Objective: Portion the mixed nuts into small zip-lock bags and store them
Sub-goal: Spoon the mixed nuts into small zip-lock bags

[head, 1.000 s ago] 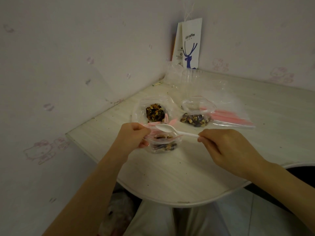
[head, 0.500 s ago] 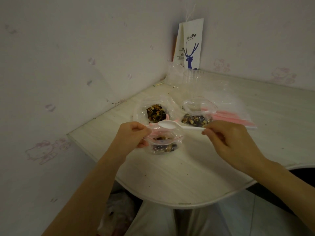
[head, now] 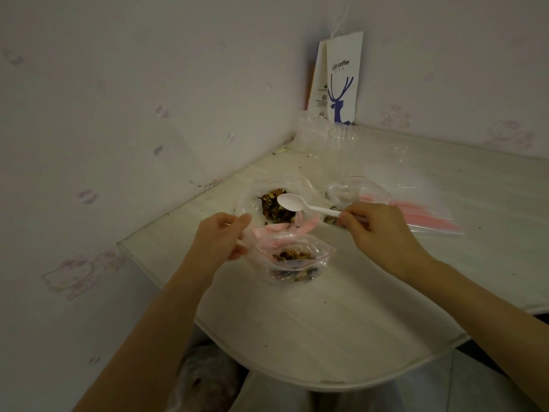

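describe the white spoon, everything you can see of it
The white spoon looks like thin, matte plastic in one piece: an oval bowl and a slim, straight handle. The bowl faces up and looks empty. It is held roughly level in the air, bowl pointing left, over the pile of mixed nuts at the back. The right hand pinches the handle's end in its fingertips; nothing else seems to touch it.

Home, likely a bedroom corner: wallpaper [head: 69, 275] with pink cartoon-cat print at 9 and 2 o'clock, small white rounded tabletop [head: 341, 316] wedged into the corner, takeaway coffee paper bag [head: 341, 81] at 12, tiled floor [head: 463, 382] at 5.
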